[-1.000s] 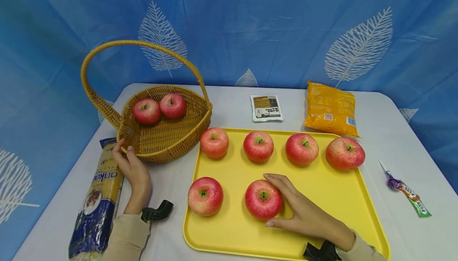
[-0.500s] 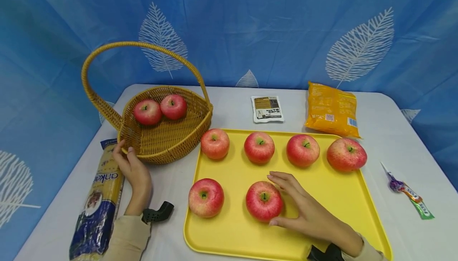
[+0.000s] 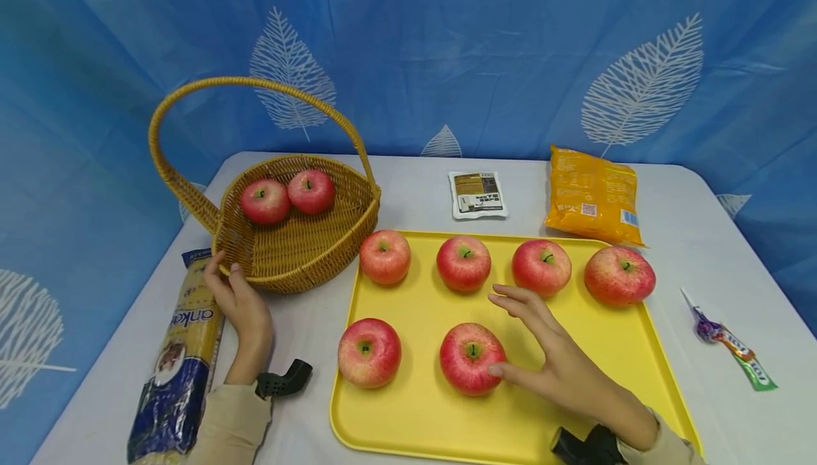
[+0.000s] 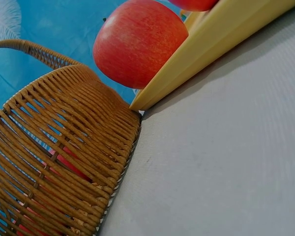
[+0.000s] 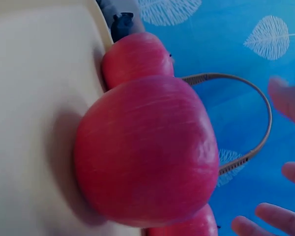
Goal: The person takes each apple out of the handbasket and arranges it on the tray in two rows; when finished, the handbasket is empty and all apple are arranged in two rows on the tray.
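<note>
At the near left corner of a wicker basket (image 3: 306, 266), my left hand (image 3: 245, 312) holds the rim between thumb and fingers. Two red apples (image 3: 264, 201) lie inside the basket, below its tall arched handle. Over the yellow tray (image 3: 421, 422) my right hand (image 3: 564, 362) is spread with nothing in its grasp. Its thumb overlaps the right side of a red apple (image 3: 471, 355) in the head view; this apple (image 5: 147, 152) fills the middle of the right wrist view, fingers off to the right. Another apple (image 3: 369, 353) sits to its left. The left wrist view shows the basket's woven side (image 4: 64, 157), no fingers.
Several apples line the tray's far edge, the leftmost (image 3: 385, 257) close to the basket. Behind the tray lie a white sachet (image 3: 477, 195) and an orange bag (image 3: 593, 195). A blue and yellow packet (image 3: 175, 366) is at left, wrapped candies (image 3: 727, 341) at right.
My right hand has drawn off the near apple to the right and away from me, its fingers spreading wider. The apple stays on the tray. My left hand keeps its place on the basket.
</note>
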Demonstrator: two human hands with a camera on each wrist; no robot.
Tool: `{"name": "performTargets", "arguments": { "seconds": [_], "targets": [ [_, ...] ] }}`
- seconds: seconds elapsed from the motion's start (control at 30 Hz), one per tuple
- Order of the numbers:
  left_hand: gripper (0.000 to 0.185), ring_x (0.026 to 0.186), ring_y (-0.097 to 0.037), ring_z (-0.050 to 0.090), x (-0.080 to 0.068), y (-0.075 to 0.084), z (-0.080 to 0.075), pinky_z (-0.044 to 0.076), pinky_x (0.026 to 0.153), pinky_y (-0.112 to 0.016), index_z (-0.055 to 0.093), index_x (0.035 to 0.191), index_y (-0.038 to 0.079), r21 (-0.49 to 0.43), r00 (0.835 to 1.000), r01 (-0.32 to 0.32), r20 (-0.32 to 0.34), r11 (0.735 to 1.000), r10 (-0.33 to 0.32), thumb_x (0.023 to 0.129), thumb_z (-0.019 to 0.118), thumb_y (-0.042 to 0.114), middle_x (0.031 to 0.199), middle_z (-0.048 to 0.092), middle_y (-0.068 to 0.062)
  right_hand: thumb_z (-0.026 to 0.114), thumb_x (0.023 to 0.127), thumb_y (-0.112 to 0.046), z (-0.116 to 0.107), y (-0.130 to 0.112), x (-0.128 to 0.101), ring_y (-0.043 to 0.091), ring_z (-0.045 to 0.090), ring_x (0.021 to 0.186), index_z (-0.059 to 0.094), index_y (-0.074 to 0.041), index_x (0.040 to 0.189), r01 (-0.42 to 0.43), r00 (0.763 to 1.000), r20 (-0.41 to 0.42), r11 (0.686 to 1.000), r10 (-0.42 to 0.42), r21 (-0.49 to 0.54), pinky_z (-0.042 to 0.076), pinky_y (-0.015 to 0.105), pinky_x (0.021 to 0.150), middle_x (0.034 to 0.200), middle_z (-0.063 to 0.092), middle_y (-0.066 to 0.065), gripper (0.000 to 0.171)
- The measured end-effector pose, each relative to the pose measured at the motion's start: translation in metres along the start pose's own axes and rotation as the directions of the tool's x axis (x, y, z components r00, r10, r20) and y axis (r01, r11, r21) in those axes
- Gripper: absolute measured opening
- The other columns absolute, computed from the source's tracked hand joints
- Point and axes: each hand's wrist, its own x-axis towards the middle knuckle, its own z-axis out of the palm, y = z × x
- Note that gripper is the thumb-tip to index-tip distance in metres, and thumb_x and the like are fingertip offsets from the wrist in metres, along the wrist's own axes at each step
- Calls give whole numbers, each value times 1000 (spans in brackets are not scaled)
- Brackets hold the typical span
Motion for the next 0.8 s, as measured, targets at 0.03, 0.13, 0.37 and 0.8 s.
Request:
{"name": "performTargets", "arguments": {
  "seconds": [0.03, 0.13, 0.37, 0.8],
  "targets": [
    [32, 133, -7, 24, 0, -1, 0, 17, 108, -16, 39, 126, 13, 1, 1000, 4, -1, 1000, -4, 95, 32, 11, 142, 32, -2, 76, 71, -17, -1, -1, 3, 6, 34, 125, 38, -16, 136, 0, 1000, -3, 1000, 0, -6, 31, 12, 98, 136, 38, 1, 74],
    [32, 133, -8, 24, 0, -1, 0, 17, 108, -17, 38, 126, 13, -1, 1000, 8, -3, 1000, -8, 95, 32, 11, 142, 31, -4, 72, 75, -15, -2, -4, 14, 5, 41, 120, 43, -19, 132, 1, 1000, -19, 1000, -1, -1, 33, 12, 98, 130, 46, 0, 64],
    [32, 133, -8, 24, 0, 1, -1, 17, 107, -16, 39, 126, 13, 8, 1000, 21, -2, 1000, -21, 95, 32, 11, 142, 31, -4, 68, 80, -22, -6, -13, 51, 7, 49, 113, 54, -20, 122, -32, 999, -28, 999, 32, 9, 42, 26, 95, 121, 55, -6, 44],
    [33, 133, -9, 26, 1, 1, 1, 20, 106, -15, 38, 127, 8, -23, 1000, 6, -1, 1000, -6, 95, 32, 9, 141, 32, -5, 60, 85, -31, 17, -16, 132, 18, 54, 107, 55, -14, 122, -88, 966, 249, 994, 71, 58, 43, 41, 93, 120, 59, 3, 41]
  ]
}}
